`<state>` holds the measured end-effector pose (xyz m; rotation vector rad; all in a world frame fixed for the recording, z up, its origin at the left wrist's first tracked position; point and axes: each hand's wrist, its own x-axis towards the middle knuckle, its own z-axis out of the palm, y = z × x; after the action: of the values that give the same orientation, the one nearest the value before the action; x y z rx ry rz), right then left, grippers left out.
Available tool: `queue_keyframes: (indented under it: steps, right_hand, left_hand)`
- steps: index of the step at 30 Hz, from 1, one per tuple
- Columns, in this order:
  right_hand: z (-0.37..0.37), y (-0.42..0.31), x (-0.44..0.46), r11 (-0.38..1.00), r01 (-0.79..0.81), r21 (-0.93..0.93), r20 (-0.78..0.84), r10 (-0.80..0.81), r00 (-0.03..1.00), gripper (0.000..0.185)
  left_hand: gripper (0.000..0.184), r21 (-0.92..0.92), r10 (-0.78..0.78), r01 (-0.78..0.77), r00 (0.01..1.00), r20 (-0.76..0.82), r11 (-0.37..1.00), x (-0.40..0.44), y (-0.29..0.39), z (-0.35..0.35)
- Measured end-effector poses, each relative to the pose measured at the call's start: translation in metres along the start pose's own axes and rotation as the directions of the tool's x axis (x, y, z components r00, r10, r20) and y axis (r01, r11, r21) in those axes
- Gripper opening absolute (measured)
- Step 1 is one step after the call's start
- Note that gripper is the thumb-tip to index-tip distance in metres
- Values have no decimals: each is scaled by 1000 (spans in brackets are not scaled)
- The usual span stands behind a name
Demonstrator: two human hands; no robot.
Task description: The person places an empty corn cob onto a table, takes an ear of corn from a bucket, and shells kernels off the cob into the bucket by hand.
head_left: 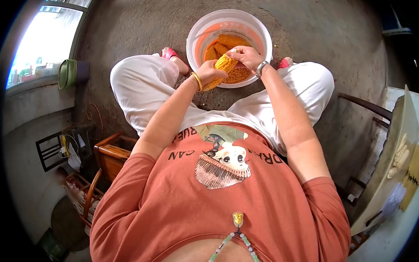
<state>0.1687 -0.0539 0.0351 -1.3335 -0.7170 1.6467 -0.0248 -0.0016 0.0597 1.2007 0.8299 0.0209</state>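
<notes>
A yellow corn cob [225, 64] is held at a slant over the near side of a white bucket [192, 43]. My left hand [208, 73] is wrapped round its lower part, with a yellow bangle at the wrist. My right hand [247, 57], with a silver watch or bracelet at the wrist, has its fingers closed on the cob's upper end. Inside the bucket, whole cobs [232, 41] lie towards the far side, and loose kernels [237, 75] cover the near bottom.
The bucket stands on a grey concrete floor [144, 18] between my knees and feet in red sandals. At the left are a green container [67, 74] and a wooden stool or chair [114, 151]. A table [393, 151] with items on it is at the right.
</notes>
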Motion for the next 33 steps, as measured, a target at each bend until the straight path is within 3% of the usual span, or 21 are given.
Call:
queue_keyframes:
  steps: [25,29,33]
  right_hand:
    - [9,1,-6,991,72,-111,-109,-84,991,26]
    - [1,0,-5,999,-37,36,64,35,997,33]
    - [-5,-12,-13,998,-58,17,239,52,970,38]
  left_hand:
    - [34,141,7,-2,999,-37,990,1,4,3]
    - [31,24,-17,17,999,28,1000,2,4,0]
    - [31,-86,-39,49,993,114,995,-5,6,-9]
